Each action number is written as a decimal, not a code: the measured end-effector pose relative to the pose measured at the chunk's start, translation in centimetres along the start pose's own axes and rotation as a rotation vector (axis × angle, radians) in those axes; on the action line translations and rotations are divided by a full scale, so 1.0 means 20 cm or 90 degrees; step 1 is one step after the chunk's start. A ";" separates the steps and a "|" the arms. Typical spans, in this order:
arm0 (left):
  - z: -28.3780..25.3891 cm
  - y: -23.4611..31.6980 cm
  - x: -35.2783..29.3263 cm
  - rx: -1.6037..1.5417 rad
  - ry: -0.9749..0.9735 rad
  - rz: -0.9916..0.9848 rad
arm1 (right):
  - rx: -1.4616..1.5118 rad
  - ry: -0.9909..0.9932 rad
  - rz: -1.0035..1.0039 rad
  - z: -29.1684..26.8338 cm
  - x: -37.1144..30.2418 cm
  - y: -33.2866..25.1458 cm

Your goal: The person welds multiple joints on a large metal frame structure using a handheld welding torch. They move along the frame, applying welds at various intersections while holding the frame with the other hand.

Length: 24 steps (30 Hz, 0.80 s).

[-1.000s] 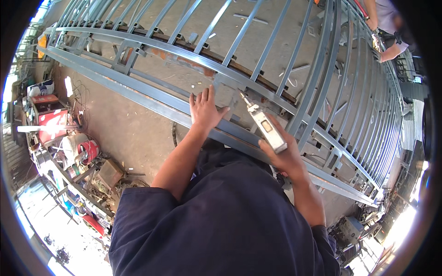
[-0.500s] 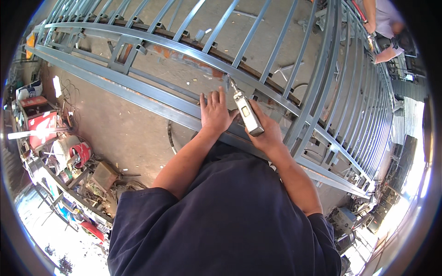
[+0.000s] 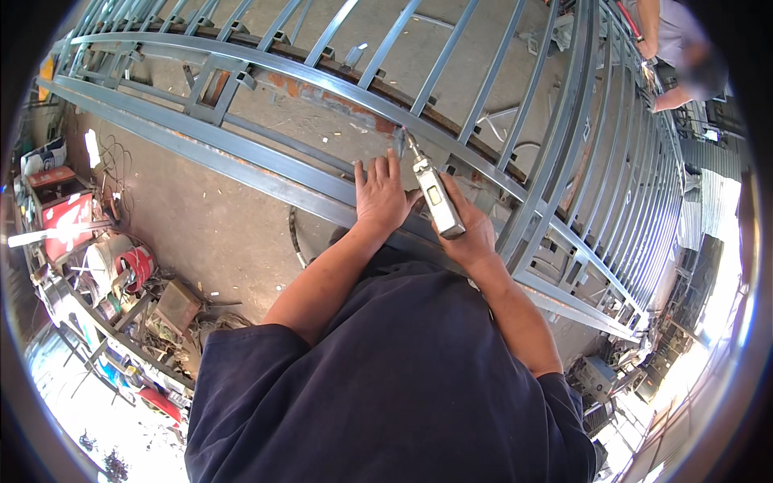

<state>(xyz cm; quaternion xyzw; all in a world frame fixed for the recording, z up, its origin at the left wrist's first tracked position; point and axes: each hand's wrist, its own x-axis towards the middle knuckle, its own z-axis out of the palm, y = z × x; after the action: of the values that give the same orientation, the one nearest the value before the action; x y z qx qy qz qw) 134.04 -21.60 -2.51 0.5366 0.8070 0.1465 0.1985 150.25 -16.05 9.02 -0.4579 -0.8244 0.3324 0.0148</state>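
Observation:
My right hand [image 3: 473, 235] is wrapped around a boxy silver-white hand tool [image 3: 440, 205] with a narrow metal nozzle; its exact kind I cannot make out. The nozzle tip points away from me and meets, or nearly meets, the inner side of the long curved-looking rail [image 3: 322, 84] of a grey metal frame. Just left of the tool, my left hand [image 3: 382, 196] rests palm down over the nearer square tube [image 3: 266, 167], fingers stretched toward the tip. Its thumb comes close to the tool's body, and nothing shows in its grasp.
Parallel bars [image 3: 439, 60] fill the frame's far side. At the upper right another person's hand [image 3: 671, 98] works by a similar frame, with small sparks nearby. A red machine [image 3: 68, 224], a wooden-looking box [image 3: 177, 306] and clutter stand at the left. A cable [image 3: 295, 233] lies on the floor.
The view has shifted slightly. Both hands keep nearly the same pose, with the tool's tip still by the rail. The other person's hand at the upper right has moved a little.

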 end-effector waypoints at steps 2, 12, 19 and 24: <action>-0.01 0.00 0.00 -0.001 -0.025 -0.005 | -0.016 0.004 0.000 0.01 0.00 0.00; 0.01 0.00 0.00 -0.015 -0.021 -0.005 | -0.021 0.012 0.006 0.03 -0.01 0.00; 0.02 -0.01 -0.01 -0.018 0.005 0.008 | -0.021 0.015 0.017 0.02 -0.01 0.00; 0.02 -0.01 0.00 -0.011 0.002 -0.002 | -0.031 0.024 0.023 0.02 -0.01 -0.01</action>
<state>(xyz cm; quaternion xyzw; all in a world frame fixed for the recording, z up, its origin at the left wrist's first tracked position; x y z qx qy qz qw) 134.13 -21.69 -2.86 0.5333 0.8068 0.1541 0.2023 150.14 -16.50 8.93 -0.4790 -0.8236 0.3035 0.0132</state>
